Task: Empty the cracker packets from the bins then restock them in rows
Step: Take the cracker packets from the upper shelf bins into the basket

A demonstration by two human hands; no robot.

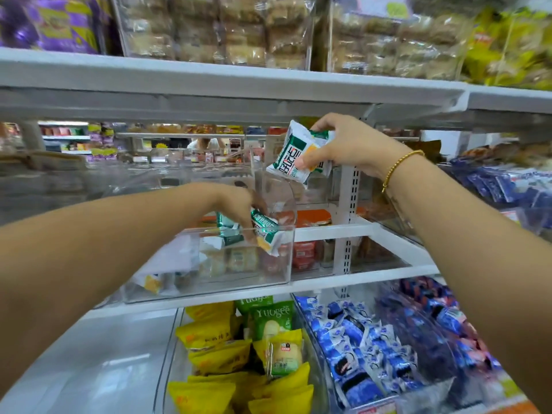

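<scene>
A clear plastic bin (286, 258) stands on the middle shelf. My left hand (239, 204) reaches down into it and grips green-and-white cracker packets (265, 231) near the bin's right wall. A few more packets (155, 282) lie low in the bin at its front left. My right hand (343, 144) is raised above and to the right of the bin, pinching a small stack of the same green-and-white cracker packets (294, 156) between thumb and fingers. A gold bracelet sits on that wrist.
A white shelf (209, 82) hangs close above my hands, loaded with clear bags of biscuits. Below, a bin of yellow and green snack bags (239, 348) and a bin of blue packets (358, 348). White upright rail (346, 204) stands right of the bin.
</scene>
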